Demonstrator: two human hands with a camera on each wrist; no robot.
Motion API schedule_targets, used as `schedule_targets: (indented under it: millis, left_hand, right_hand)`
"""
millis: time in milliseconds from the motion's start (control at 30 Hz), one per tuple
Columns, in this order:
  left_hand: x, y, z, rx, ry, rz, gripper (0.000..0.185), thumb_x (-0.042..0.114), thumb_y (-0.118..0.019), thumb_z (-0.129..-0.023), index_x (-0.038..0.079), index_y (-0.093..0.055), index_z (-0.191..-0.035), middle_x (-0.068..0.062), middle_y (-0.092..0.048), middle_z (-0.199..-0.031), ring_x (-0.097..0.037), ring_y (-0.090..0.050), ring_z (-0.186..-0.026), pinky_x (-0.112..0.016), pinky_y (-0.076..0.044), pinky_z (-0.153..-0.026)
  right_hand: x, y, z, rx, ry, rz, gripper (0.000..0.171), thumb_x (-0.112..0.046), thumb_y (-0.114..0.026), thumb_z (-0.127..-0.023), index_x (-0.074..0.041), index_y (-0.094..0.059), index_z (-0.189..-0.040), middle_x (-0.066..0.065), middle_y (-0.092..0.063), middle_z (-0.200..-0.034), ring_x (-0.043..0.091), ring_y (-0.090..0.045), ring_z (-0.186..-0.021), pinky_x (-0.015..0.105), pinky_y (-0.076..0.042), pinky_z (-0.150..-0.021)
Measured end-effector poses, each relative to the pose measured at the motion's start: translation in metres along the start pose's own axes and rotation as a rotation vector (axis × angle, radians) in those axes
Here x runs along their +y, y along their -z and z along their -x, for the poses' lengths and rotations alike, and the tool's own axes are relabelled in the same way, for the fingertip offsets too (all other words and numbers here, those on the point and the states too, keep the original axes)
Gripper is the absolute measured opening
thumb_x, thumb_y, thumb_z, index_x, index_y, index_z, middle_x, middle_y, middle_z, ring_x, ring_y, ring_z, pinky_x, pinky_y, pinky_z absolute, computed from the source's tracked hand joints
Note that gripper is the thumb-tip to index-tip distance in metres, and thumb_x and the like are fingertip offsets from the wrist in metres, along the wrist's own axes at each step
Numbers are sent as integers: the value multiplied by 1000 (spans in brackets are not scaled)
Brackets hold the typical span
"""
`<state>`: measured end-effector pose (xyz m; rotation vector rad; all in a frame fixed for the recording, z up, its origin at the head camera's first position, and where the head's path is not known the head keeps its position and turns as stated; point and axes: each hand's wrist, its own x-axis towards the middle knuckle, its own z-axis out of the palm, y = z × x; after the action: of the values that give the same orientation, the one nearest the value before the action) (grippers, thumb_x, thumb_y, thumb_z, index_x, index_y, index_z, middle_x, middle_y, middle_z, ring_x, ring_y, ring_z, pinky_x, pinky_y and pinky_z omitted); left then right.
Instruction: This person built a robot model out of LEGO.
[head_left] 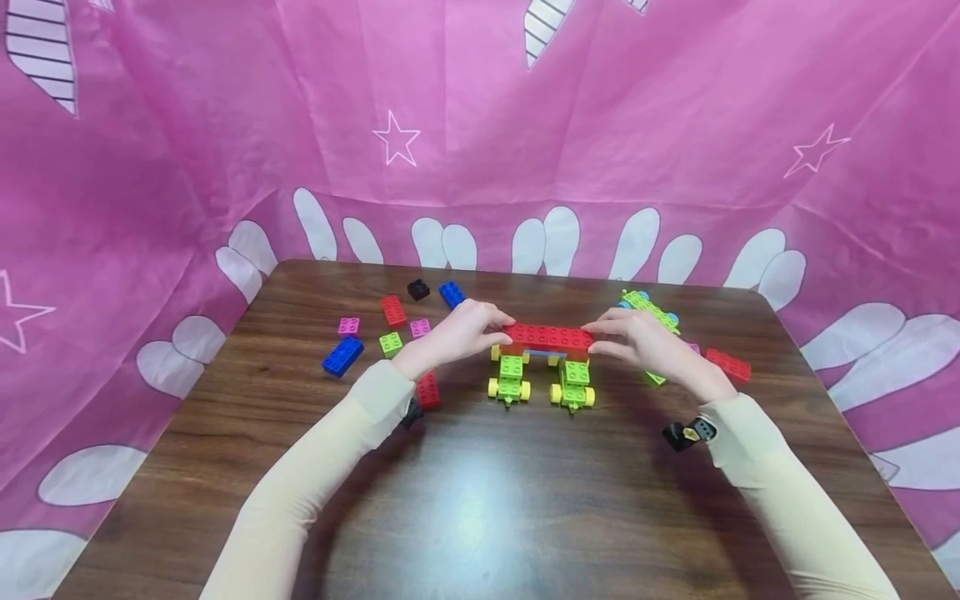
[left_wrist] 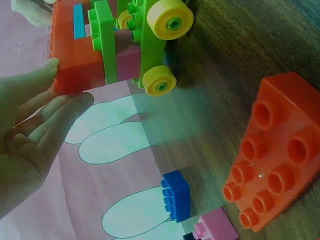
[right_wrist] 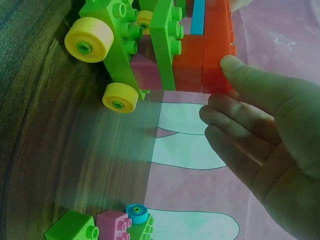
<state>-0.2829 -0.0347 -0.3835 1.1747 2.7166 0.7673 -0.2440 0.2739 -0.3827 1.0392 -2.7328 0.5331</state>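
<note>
Two green wheeled bases, the left base (head_left: 512, 371) and the right base (head_left: 575, 375), stand side by side on yellow wheels. A long red brick layer (head_left: 549, 337) bridges them on top, with a blue piece (right_wrist: 198, 18) under its middle. My left hand (head_left: 459, 332) pinches the red layer's left end between thumb and fingers. At its right end, my right hand (head_left: 647, 337) pinches it likewise. Both wrist views show a pink brick (left_wrist: 128, 56) (right_wrist: 146, 62) between a wheeled base and a green brick (left_wrist: 103, 42) (right_wrist: 164, 45) beneath the red.
Left of the build lie loose bricks: a blue brick (head_left: 342, 357), a red brick (head_left: 393, 311), a green brick (head_left: 390, 343), a black brick (head_left: 418, 289) and others. To the right are a green piece with blue wheels (head_left: 649, 308) and a red brick (head_left: 728, 365).
</note>
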Motion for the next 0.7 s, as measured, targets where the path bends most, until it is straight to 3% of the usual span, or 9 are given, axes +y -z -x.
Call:
schedule_targets:
  millis: [433,700]
  left_hand:
    - [2,-1,1,2,-29,-33,36,21,-67,-95,2,-67,-125,-12,-73,-114,-20,-69,-99,-29,-57,-88]
    - [-4,-1,4,-24,-3,44,37,20,-67,-95,3,-66,-127,-12,-72,-121,-22,-69,-110,-30,-56,-95]
  right_hand:
    - [2,-1,2,24,17,25,30,-16,-80,-83,-4,-74,-110,8,-75,-101,22,-71,-92,40,-59,-77]
    - [1,-5,2,26,-20,6,30,-17,-79,-83,-6,-73,-110,7,-75,-105,22,-71,-97,42,-59,-80]
